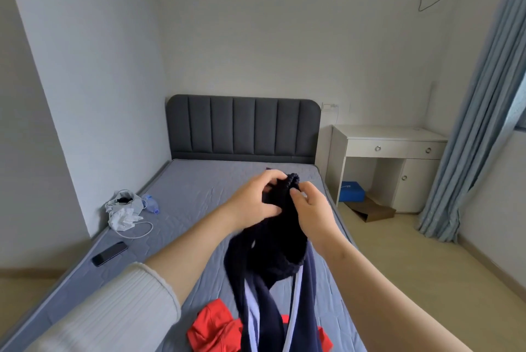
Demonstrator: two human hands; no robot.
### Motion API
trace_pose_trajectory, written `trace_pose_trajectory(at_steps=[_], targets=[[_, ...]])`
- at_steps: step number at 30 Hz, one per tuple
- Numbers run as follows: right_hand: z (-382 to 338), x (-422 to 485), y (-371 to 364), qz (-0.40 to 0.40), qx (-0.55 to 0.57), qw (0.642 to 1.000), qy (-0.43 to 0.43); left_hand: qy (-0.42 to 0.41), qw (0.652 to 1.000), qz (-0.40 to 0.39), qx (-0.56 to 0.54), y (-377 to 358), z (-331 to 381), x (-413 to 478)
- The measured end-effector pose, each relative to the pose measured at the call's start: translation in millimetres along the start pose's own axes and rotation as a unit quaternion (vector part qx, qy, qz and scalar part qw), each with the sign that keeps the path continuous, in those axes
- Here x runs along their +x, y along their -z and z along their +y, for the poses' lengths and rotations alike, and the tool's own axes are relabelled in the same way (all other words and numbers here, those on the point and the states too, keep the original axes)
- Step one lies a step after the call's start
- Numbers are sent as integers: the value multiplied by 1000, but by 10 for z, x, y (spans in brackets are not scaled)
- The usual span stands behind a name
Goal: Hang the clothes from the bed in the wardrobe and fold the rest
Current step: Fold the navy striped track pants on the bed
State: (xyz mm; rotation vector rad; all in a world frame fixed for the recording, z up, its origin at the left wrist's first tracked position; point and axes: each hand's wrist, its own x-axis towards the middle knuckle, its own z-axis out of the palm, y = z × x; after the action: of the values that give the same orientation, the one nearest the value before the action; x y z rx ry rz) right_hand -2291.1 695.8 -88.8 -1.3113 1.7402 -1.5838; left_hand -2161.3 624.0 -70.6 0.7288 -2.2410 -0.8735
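Both hands, left (250,198) and right (311,206), have fingers pinching the ribbed hem of the navy jacket (273,266) held up over the bed (185,195), probably sorting it out for hanging, red top (213,329) still waiting below.

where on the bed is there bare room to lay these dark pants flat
Bare mattress runs from the headboard down to the hands, right of the bag and phone. Crowded at the near end, where the red garment lies under the pants.
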Motion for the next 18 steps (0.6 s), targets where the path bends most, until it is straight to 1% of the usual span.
trace_pose_trajectory(at_steps=[1,2,3,6,8,11,13,15,18], targets=[[-9,2,-2,-6,-11,1000,-3,21,999,-8,-23,-2,-23,-11],[-11,-8,-3,-14,-15,1000,-4,37,999,2,-36,2,-52,-15],[-5,-16,-7,-24,-14,1000,0,45,999,11,-17,17,-62,-17],[-15,-33,-22,-69,-18,997,5,27,996,-20,86,55,-143,0],[-37,-13,-18,-85,-24,996,5,10,995,-36,93,72,-177,13],[-17,8,4,-65,-16,998,1,47,993,-29,108,54,-209,28],[13,12,23,-49,6,999,0,62,995,-17,79,-5,-224,29],[44,21,36,-55,33,998,-4,64,997,3,38,-59,-224,53],[92,29,77,-74,76,994,-23,55,998,31,4,-67,-162,104]])
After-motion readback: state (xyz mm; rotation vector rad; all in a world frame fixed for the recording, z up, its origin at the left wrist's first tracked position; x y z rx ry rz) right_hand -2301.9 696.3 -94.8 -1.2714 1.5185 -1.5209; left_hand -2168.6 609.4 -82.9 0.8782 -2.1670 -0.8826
